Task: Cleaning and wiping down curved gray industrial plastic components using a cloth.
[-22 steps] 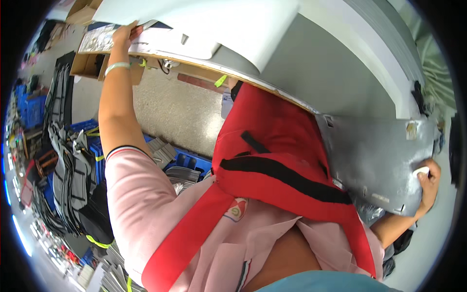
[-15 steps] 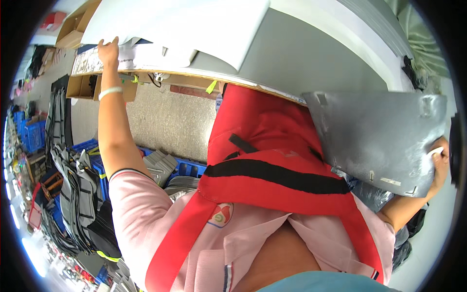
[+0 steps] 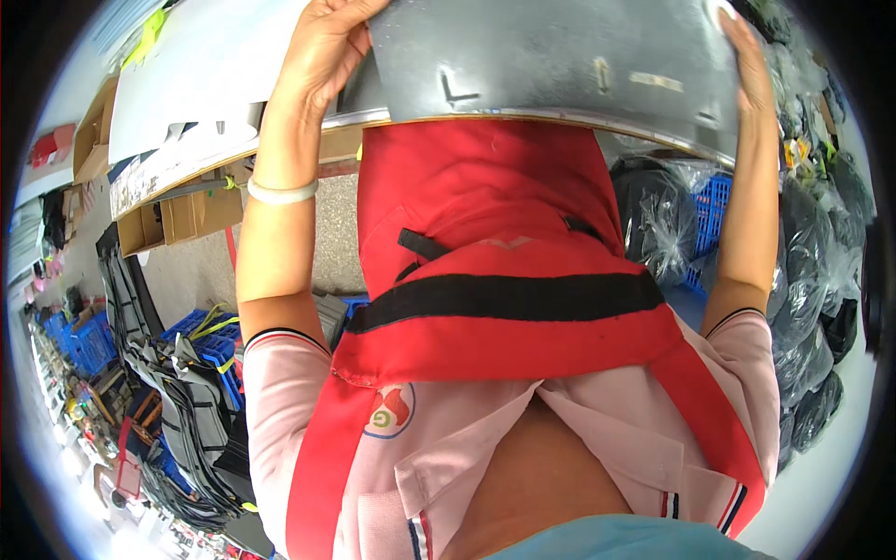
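Note:
A dark grey sheet (image 3: pixel 551 70), smeared with whitish dust and cut with small slots and L-shaped marks, lies over the front of the table, partly out of the picture at the top. My left hand (image 3: pixel 338 42) is closed at its left edge, with the fingertips partly hidden. At the right edge my right hand (image 3: pixel 749 65) grips the sheet, its fingers mostly out of sight. A small white piece (image 3: pixel 720 11) shows at the tip of that hand; I cannot make out what it is.
A white sheet (image 3: pixel 201 70) covers the table's left side. Cardboard boxes (image 3: pixel 201 210) stand below and left. Bundles of grey and black strapped pieces (image 3: pixel 187 411) and blue crates (image 3: pixel 89 345) are on the left. Plastic-wrapped black bundles (image 3: pixel 807 271) are piled on the right.
The grey sheet has swung from my right side to in front of me over the table. My left hand has left the white sheet and come right to the grey sheet's edge.

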